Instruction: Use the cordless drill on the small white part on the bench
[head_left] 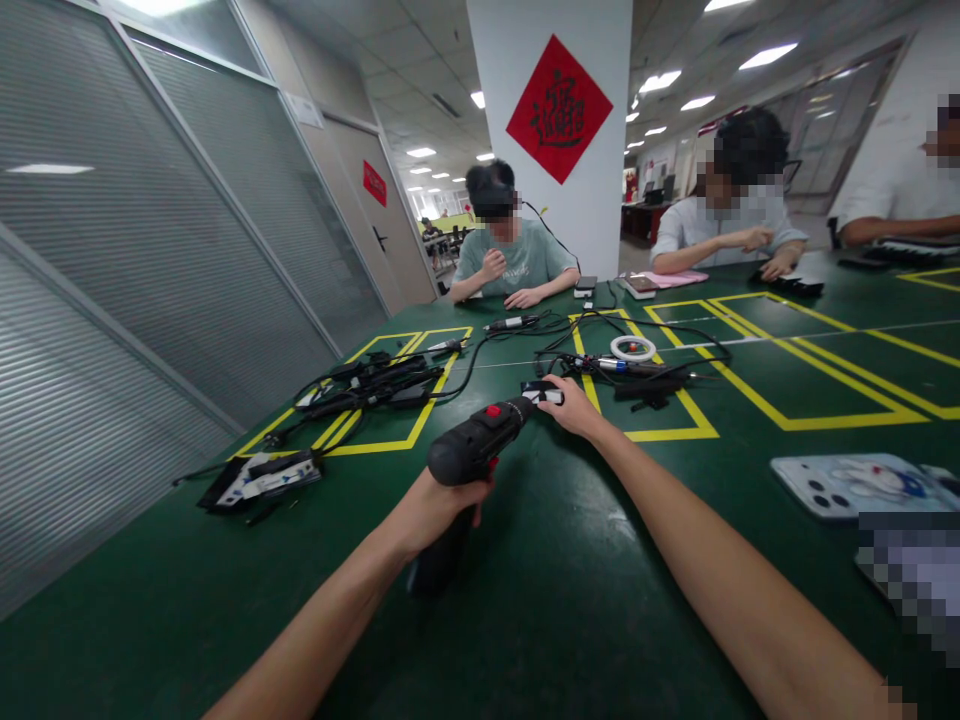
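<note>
Left hand [444, 500] grips power drill [472, 443], nose at the small black-and-white piece [541, 396] pinched by right hand [576, 408]; work appears mid-step, completion not discernible.

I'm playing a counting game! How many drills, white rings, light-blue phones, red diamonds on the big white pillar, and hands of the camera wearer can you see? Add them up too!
Drills: 1
White rings: 1
Light-blue phones: 1
Red diamonds: 1
Hands: 2 (left hand, right hand)
Total: 6
</note>
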